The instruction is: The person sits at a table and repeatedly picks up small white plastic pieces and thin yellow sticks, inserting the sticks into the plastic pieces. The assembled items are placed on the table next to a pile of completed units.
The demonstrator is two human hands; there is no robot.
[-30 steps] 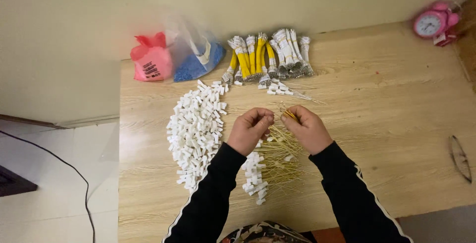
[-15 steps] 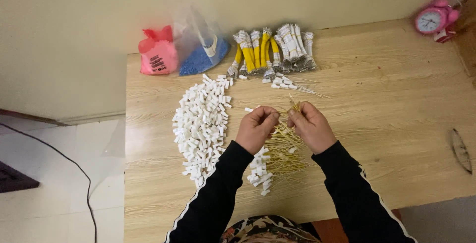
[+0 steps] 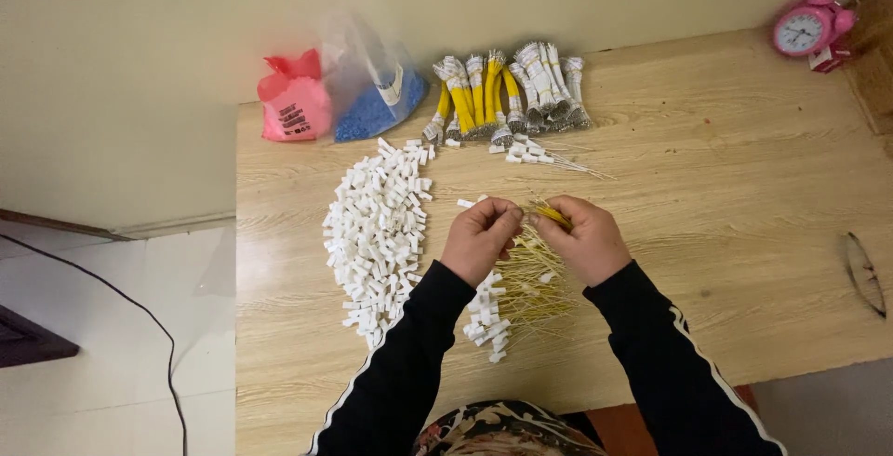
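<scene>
Both hands meet over the loose yellow wires (image 3: pixel 535 279), just right of the white plug pile (image 3: pixel 377 237). The right hand (image 3: pixel 584 240) pinches one wire (image 3: pixel 553 216), which points left toward the left hand (image 3: pixel 479 237), whose curled fingers seem closed on a small white plug, though it's hidden. Wrists are bent inward, knuckles up.

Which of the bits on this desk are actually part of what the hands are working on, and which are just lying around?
In the work:
- left hand and right hand, pinching thin yellow wires
- heap of small white plastic connectors
- tied bundles of yellow and white wires

Just lying about:
- pink alarm clock
- pink plastic bag
- clear bag of blue pellets
- eyeglasses
</scene>
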